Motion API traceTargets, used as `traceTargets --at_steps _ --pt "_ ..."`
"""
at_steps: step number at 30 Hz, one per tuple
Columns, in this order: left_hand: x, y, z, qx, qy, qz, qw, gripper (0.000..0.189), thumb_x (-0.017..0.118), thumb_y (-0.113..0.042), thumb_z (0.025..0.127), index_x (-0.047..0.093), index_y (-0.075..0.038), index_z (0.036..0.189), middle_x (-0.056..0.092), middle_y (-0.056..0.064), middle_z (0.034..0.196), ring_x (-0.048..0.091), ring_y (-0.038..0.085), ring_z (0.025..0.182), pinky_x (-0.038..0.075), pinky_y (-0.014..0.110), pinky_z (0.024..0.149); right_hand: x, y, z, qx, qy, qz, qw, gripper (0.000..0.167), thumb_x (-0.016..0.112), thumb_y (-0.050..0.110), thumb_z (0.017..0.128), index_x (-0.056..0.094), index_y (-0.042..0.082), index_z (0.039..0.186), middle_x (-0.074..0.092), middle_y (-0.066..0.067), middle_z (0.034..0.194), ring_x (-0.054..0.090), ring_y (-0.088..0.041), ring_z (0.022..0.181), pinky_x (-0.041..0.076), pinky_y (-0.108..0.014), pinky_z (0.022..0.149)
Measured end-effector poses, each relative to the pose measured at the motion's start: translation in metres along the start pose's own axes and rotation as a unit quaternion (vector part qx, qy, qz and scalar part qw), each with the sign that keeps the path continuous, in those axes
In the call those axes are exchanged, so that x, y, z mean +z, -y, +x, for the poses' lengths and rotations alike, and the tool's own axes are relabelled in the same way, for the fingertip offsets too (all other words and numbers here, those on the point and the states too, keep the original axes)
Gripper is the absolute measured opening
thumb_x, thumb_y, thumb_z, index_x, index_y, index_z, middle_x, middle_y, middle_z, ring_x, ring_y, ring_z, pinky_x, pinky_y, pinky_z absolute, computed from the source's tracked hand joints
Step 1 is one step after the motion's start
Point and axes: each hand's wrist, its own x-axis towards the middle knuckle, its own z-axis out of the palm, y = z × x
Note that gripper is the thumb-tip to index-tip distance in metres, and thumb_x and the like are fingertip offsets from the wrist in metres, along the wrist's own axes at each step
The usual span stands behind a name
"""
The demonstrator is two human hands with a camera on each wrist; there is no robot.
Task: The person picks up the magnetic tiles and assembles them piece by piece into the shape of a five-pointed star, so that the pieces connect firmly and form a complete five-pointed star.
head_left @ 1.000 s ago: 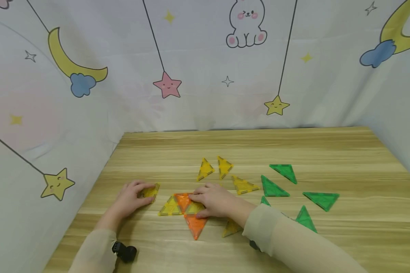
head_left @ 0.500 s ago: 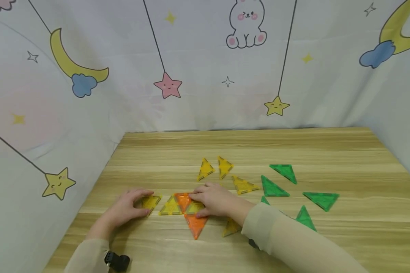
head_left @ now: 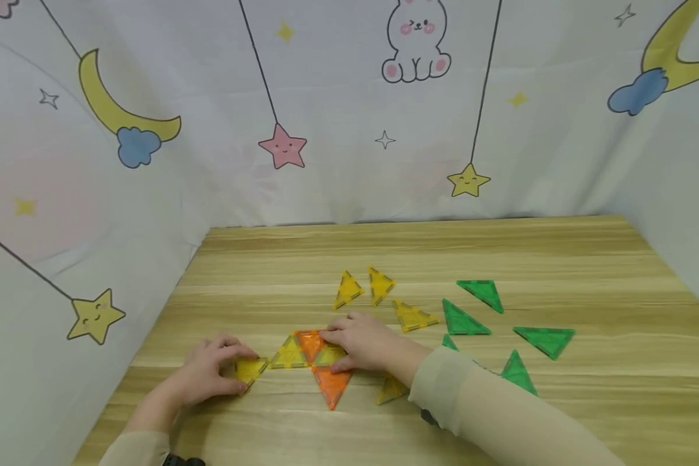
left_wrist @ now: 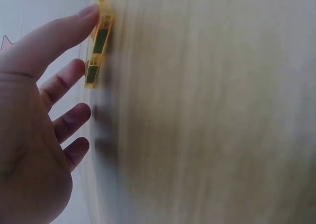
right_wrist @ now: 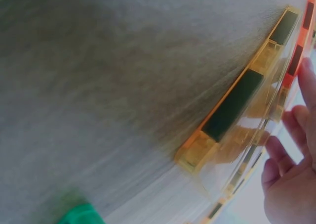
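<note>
My left hand [head_left: 206, 374] pinches a yellow triangular magnetic tile [head_left: 250, 370] between thumb and fingers, just left of a joined group. In the left wrist view that tile [left_wrist: 100, 41] appears edge-on by the thumb, low over the tabletop. The group has a yellow tile [head_left: 288, 354], an upper orange tile [head_left: 309, 343], another yellow tile [head_left: 329, 355] partly covered, and a lower orange tile [head_left: 331, 387] pointing toward me. Over its right side rests my right hand [head_left: 366, 344], forefinger at the upper orange tile, thumb at the top of the lower one.
Loose yellow triangles, among them one tile [head_left: 413, 317], lie behind the group; another yellow tile [head_left: 391, 389] is partly under the right wrist. Several green triangles, such as one tile [head_left: 465, 320], spread to the right. A printed cloth [head_left: 338, 175] borders the wooden table [head_left: 303, 259].
My left hand has moved toward me and slightly left with the yellow magnetic tile. The right hand stays on the group, which has not shifted.
</note>
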Motion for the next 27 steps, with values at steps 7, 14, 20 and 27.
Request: traceTargets --at_steps 7,14,20,27 --pt "-0.005 -0.004 -0.006 -0.005 0.050 -0.011 0.9987 0.041 0.080 -0.040 0.068 0.063 -0.035 0.105 0.053 -0.001 0.115 0.043 0.028 0.101 0.029 0.056 0.083 0.000 0.001 0.001 0.003 0.002 -0.003 1.0000 0.069 0.054 0.059 0.084 0.041 0.023 0.143 0.043 0.005 0.139 0.038 -0.022 0.126 0.032 -0.040 0.102" --pt "-0.006 -0.008 -0.001 0.036 0.081 -0.057 0.9944 0.045 0.079 -0.032 0.071 0.060 -0.024 0.111 0.052 0.001 0.116 0.046 0.028 0.106 0.038 0.049 0.087 -0.001 0.001 0.001 0.009 0.000 -0.003 1.0000 0.070 0.055 0.058 0.084 0.042 0.023 0.143 0.044 0.005 0.139 0.039 -0.022 0.124 0.034 -0.039 0.101" --pt "-0.001 -0.014 0.006 0.026 0.088 -0.059 0.9940 0.051 0.080 -0.037 0.069 0.058 -0.018 0.111 0.050 -0.001 0.113 0.046 0.027 0.107 0.038 0.048 0.089 0.001 0.001 0.001 0.011 0.002 -0.004 0.9999 0.071 0.054 0.059 0.084 0.041 0.022 0.143 0.043 0.004 0.139 0.040 -0.022 0.123 0.033 -0.037 0.101" --pt "0.004 -0.023 0.012 0.013 0.062 -0.008 0.9980 0.060 0.082 -0.048 0.062 0.056 -0.019 0.108 0.047 0.002 0.103 0.044 0.022 0.096 0.038 0.045 0.082 0.001 0.001 0.001 0.011 -0.002 0.003 0.9999 0.071 0.054 0.059 0.085 0.041 0.021 0.143 0.043 0.002 0.140 0.040 -0.022 0.123 0.033 -0.038 0.101"
